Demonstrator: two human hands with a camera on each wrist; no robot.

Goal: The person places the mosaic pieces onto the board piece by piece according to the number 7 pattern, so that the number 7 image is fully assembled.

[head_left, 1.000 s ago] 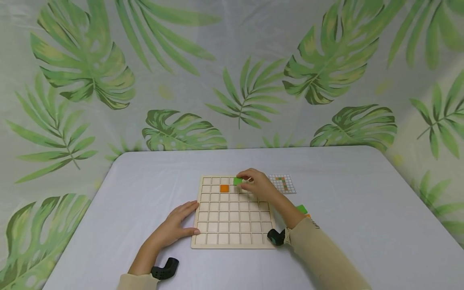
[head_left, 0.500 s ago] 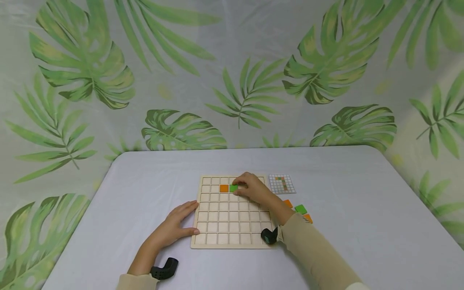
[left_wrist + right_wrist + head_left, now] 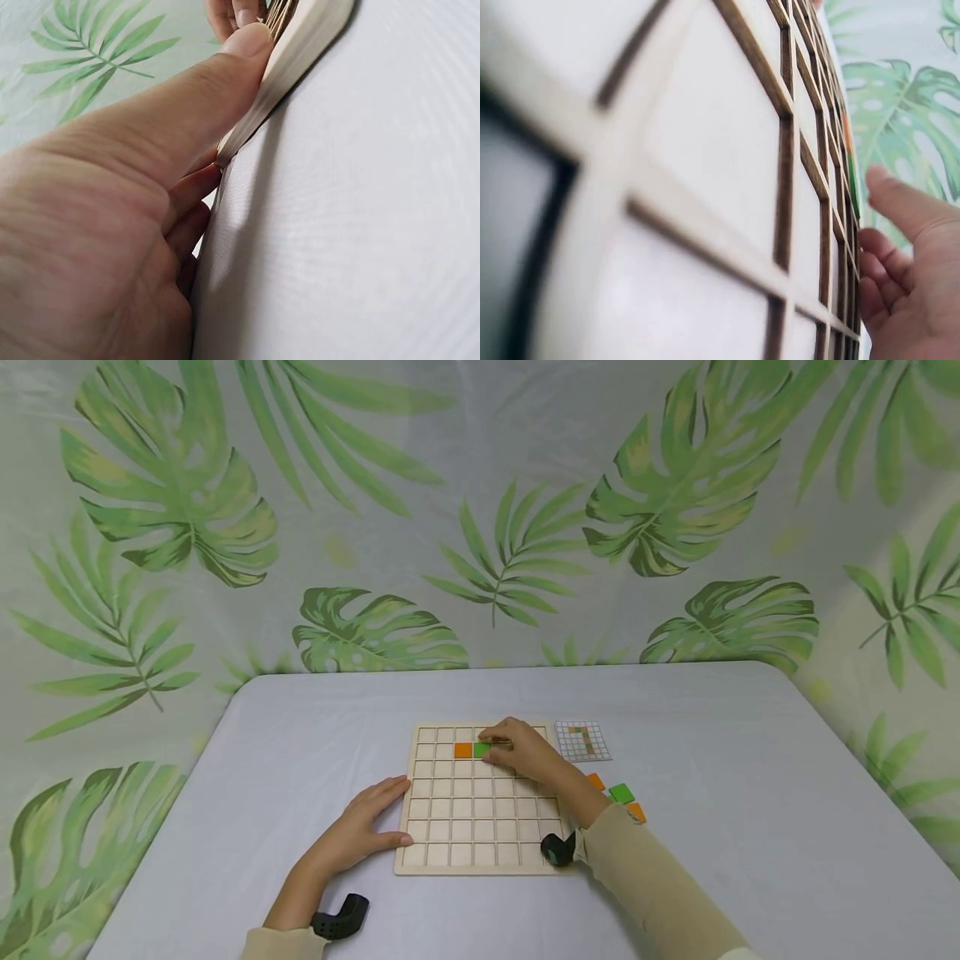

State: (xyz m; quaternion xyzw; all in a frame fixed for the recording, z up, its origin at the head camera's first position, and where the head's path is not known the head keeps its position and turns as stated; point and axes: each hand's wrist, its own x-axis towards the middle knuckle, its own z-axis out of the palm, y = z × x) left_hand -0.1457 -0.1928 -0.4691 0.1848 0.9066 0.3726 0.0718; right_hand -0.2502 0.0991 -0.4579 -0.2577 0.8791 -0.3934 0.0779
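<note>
A wooden grid board (image 3: 462,808) lies on the table. An orange square tile (image 3: 463,750) sits in a cell of its second row. In the cell to its right is a green square tile (image 3: 482,750), level with the orange one. My right hand (image 3: 521,750) has thumb and index finger at the far and near edges of the green tile, pinching it. The other fingers are curled, as the right wrist view shows. My left hand (image 3: 365,820) rests spread along the board's left edge; its thumb (image 3: 247,41) presses the rim in the left wrist view.
Right of the board lies a small printed pattern card (image 3: 582,741) with orange and green squares. Nearer me are a loose green tile (image 3: 622,792) and orange tiles (image 3: 636,812), partly behind my right forearm. A leaf-print cloth (image 3: 510,552) hangs behind the table.
My right hand has brought the green tile down and left from the board's top row into the cell beside the orange tile. The left hand has stayed in place.
</note>
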